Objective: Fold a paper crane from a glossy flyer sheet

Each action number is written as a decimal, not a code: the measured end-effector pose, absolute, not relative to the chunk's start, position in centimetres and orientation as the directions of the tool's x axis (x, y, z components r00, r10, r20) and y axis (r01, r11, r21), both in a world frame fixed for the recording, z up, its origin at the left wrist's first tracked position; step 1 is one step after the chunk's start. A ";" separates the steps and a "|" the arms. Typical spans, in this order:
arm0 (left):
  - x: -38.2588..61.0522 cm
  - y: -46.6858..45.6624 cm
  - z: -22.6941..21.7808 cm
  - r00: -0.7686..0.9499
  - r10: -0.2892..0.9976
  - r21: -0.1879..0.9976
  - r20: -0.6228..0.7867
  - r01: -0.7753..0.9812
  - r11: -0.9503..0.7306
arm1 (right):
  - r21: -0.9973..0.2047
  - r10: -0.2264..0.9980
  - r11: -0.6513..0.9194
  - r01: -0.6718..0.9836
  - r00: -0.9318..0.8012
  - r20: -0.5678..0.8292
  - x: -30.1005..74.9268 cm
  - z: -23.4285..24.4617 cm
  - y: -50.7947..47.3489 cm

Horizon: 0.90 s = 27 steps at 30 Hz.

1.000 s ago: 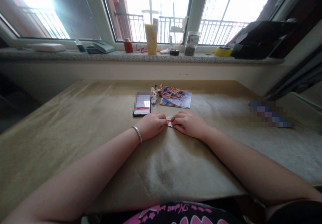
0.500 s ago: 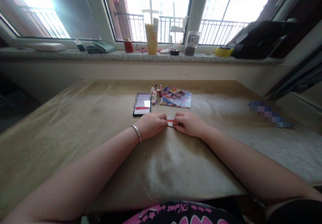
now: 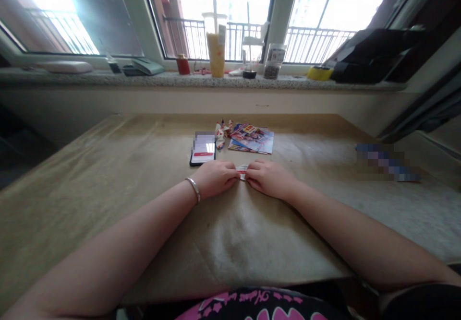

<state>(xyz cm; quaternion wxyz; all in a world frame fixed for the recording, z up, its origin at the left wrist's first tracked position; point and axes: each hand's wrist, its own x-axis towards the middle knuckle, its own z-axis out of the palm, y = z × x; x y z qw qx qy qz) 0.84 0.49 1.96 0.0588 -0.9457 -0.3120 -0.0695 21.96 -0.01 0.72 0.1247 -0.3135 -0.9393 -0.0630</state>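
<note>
A small piece of folded paper (image 3: 241, 171), white with a red band, is pinched between my hands just above or on the table. My left hand (image 3: 217, 176), with a silver bangle at the wrist, grips its left side. At the right side my right hand (image 3: 269, 178) is closed on it, and the fingers cover much of it. Beyond the left hand lies a phone (image 3: 203, 150) with a lit screen. Folded patterned paper shapes (image 3: 222, 133) sit beside the phone, and a pile of colourful printed sheets (image 3: 254, 140) lies to their right.
A yellowish cover lies over the table (image 3: 173, 243). Toward the right edge is a blurred dark blue item (image 3: 387, 162). Along the windowsill (image 3: 144, 81) stand a tall cup of yellow drink (image 3: 216, 53), a red jar (image 3: 183, 64), clear containers and a yellow tape roll (image 3: 320, 73).
My right hand has shifted slightly left, closer to my left hand, so less of the paper shows between the fingers. The other things on the table stay where they were.
</note>
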 end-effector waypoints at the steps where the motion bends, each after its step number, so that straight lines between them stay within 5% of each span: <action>1: 0.8 0.5 2.0 0.795 0.583 -0.064 0.168 0.599 -0.798 | 0.039 0.569 0.799 0.600 -0.776 0.270 21.9 0.7 0.0; 12: 0.6 0.9 1.8 0.799 0.581 -0.014 0.153 0.590 -0.807 | -0.473 0.740 0.665 0.578 -0.594 0.315 22.1 -0.5 1.5; 27: 2.4 0.4 0.7 0.725 0.630 -0.148 0.279 0.681 -0.718 | -0.433 0.718 0.694 0.575 -0.596 0.360 21.7 -0.4 1.0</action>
